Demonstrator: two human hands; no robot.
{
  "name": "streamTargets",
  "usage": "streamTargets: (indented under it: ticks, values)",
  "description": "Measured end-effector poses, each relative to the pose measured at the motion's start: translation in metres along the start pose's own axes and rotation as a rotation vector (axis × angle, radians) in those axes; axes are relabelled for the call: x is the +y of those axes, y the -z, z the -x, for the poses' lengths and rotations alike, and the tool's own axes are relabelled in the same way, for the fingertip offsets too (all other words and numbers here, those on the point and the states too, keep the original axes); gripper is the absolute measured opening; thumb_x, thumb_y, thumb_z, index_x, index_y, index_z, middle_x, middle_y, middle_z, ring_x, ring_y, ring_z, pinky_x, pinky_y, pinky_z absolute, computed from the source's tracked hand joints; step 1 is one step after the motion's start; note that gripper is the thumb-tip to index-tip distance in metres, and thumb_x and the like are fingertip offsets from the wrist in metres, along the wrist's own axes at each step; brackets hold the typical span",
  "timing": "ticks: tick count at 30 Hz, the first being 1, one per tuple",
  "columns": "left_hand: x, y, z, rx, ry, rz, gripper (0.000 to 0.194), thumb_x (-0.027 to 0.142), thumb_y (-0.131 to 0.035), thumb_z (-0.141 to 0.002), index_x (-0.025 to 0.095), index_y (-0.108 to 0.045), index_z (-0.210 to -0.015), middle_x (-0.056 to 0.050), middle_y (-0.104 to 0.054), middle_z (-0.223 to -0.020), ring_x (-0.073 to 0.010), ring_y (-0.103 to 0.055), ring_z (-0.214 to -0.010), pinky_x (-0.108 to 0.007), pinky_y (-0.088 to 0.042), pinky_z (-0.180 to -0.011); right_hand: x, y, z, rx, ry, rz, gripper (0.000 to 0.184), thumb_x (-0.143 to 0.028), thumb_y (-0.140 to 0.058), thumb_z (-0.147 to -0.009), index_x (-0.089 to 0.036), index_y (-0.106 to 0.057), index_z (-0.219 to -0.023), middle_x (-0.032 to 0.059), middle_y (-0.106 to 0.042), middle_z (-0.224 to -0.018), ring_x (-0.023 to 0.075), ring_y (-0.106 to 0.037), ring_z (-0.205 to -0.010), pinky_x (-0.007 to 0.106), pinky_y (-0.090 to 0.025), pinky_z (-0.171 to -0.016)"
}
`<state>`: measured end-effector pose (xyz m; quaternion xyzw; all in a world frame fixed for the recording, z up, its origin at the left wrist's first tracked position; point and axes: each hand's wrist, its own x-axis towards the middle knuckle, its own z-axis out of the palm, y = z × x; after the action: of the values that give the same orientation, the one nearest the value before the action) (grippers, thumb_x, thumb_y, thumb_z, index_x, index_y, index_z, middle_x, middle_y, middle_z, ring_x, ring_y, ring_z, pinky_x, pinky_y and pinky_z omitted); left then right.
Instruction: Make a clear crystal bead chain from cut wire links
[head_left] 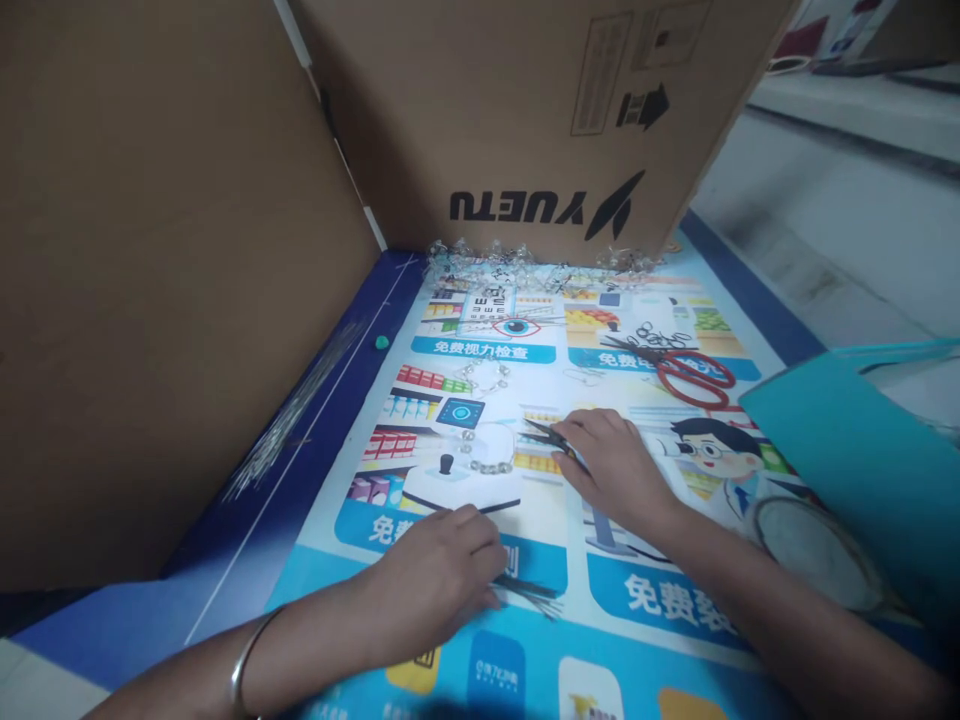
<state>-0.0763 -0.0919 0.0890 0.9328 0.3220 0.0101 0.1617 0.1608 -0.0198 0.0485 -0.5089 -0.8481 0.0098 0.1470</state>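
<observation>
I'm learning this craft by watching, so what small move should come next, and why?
Probably the left hand should ease a single strand out of the wires: it is right at one end of the bundle, while the right hand holds the pliers, tips near the beads.

A person's right hand grips small pointed pliers over a brightly printed sheet, while thin wires jut from between the left hand's thumb and fingers. A short beaded strand lies beyond the left hand, red-handled scissors rest farther right, and clear beaded pieces line the foot of an upright cardboard panel marked "YUETU" upside down.
</observation>
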Motion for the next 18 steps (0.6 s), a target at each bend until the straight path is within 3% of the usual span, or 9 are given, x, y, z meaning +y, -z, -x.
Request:
streamTargets:
  ticks: [6,14,18]
  values:
    - [0.000,-0.021,0.000,-0.008,-0.001,-0.050,0.007,0.021,-0.048,-0.088,0.017,-0.054,-0.086,-0.004,-0.056,-0.085,-0.0198,-0.049,-0.079,-0.032,-0.042,-0.068,-0.001,0.001,-0.001,-0.021,-0.013,-0.011,0.025,-0.028,-0.050,-0.084,-0.017,-0.059,-0.104,0.0081,-0.056,-0.103,0.0248,-0.043,-0.097,0.036,-0.033,-0.079]
    - [0.004,-0.027,0.003,-0.004,-0.035,-0.121,0.007,0.013,-0.050,-0.083,0.016,-0.053,-0.088,-0.006,-0.058,-0.085,-0.0211,-0.051,-0.076,-0.033,-0.042,-0.066,0.000,0.000,-0.001,-0.020,-0.016,-0.023,0.025,-0.028,-0.050,-0.084,-0.018,-0.058,-0.105,0.0081,-0.056,-0.104,0.0246,-0.044,-0.098,0.035,-0.034,-0.079]
    - [0.004,-0.034,0.000,0.074,-0.082,-0.255,0.002,0.017,-0.054,-0.079,0.016,-0.052,-0.079,-0.006,-0.057,-0.074,-0.0199,-0.051,-0.066,-0.030,-0.039,-0.057,0.000,0.000,-0.001,-0.011,-0.012,-0.044,0.024,-0.027,-0.049,-0.084,-0.020,-0.058,-0.105,0.0084,-0.057,-0.102,0.0242,-0.046,-0.095,0.036,-0.035,-0.080]
